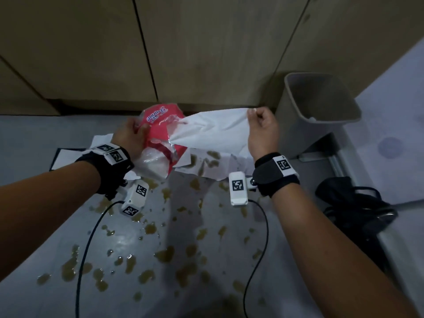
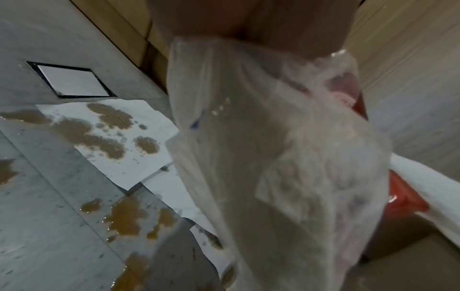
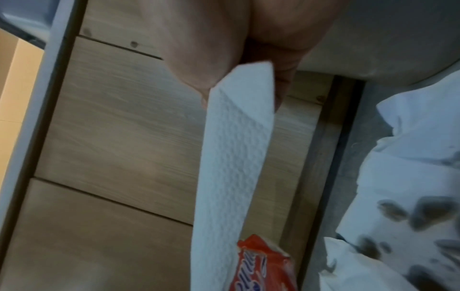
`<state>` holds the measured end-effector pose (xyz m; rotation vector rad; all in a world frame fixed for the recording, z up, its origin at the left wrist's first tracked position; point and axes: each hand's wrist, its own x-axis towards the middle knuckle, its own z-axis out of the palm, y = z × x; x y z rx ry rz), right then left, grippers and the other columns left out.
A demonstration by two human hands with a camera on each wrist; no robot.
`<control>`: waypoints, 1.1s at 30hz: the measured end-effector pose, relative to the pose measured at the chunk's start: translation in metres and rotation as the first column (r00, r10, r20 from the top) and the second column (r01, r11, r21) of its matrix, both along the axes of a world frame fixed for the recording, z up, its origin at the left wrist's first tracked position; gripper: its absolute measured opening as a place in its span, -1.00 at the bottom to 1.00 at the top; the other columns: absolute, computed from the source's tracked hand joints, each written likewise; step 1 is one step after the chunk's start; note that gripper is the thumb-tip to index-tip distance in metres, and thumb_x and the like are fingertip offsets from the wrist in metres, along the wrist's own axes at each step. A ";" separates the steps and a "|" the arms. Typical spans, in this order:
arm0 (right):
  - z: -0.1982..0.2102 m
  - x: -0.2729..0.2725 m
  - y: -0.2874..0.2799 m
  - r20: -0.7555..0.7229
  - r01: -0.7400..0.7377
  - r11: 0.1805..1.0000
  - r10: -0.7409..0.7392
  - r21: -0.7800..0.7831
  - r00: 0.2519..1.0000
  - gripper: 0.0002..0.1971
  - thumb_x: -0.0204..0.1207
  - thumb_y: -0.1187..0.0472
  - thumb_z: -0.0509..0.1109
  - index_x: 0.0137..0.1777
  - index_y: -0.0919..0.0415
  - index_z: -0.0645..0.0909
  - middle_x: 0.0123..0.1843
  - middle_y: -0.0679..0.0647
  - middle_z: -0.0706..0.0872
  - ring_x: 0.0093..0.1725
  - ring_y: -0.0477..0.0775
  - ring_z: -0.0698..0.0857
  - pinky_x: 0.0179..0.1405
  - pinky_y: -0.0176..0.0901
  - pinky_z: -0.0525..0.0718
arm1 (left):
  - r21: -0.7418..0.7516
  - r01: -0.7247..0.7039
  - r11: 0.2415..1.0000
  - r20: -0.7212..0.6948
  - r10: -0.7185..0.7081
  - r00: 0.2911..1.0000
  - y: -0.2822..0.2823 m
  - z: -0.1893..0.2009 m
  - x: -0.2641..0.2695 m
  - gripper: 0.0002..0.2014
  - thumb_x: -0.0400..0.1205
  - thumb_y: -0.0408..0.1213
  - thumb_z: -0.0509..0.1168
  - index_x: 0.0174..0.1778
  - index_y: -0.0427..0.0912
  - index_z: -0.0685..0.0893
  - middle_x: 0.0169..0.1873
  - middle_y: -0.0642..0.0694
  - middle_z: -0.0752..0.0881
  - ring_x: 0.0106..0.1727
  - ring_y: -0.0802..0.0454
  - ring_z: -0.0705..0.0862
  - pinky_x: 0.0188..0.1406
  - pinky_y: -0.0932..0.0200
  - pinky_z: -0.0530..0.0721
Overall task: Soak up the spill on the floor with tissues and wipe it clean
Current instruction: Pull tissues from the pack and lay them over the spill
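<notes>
Brown puddles of the spill (image 1: 165, 253) dot the grey floor (image 1: 34, 237) below both arms. Above them, the right hand (image 1: 261, 131) pinches a fresh white tissue (image 1: 213, 131), stretched taut from the red pack (image 1: 160, 131) that the left hand (image 1: 128, 138) grips. A steady, straight pull should free it untorn. Stained sheets (image 1: 206, 164) lie beneath; a bin (image 1: 321, 115) stands near.

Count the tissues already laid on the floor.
2 at least: one stained white tissue under the pulled sheet, one white tissue behind the left hand. The red tissue pack may hide more.
</notes>
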<state>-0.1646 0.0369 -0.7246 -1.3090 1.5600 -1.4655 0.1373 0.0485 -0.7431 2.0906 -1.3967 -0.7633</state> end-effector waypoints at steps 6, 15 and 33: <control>-0.034 -0.024 0.014 -0.083 0.029 0.990 -0.018 0.137 0.996 -0.73 0.72 0.14 0.31 -0.25 -0.01 0.45 -0.36 -0.10 0.50 -0.40 -0.25 0.41 -0.30 -0.32 0.44 | 0.088 -0.043 0.995 0.123 0.032 0.992 0.007 -0.009 0.013 -0.62 0.77 -0.02 0.21 0.30 -0.27 0.58 0.16 -0.35 0.70 0.19 -0.32 0.65 0.14 -0.03 0.50; -0.131 -0.089 0.038 -0.325 0.014 0.915 0.130 0.404 0.937 -0.81 0.71 0.19 0.30 0.13 0.33 0.60 0.02 0.13 0.63 0.00 0.07 0.55 -0.10 -0.24 0.37 | 0.201 -0.079 0.976 0.129 0.054 0.990 0.010 -0.008 0.058 -0.59 0.76 -0.04 0.23 0.30 -0.33 0.63 0.21 -0.48 0.68 0.23 -0.42 0.64 0.22 -0.09 0.50; -0.191 -0.152 0.069 -0.516 0.163 0.769 0.239 0.618 0.823 -0.67 0.67 0.06 0.31 0.37 0.17 0.52 0.32 0.26 0.66 0.26 0.35 0.65 0.25 0.14 0.61 | 0.200 0.013 0.980 0.110 -0.036 0.993 0.013 -0.013 0.040 -0.61 0.75 0.07 0.22 0.24 -0.19 0.65 0.20 -0.42 0.70 0.23 -0.39 0.65 0.29 -0.17 0.53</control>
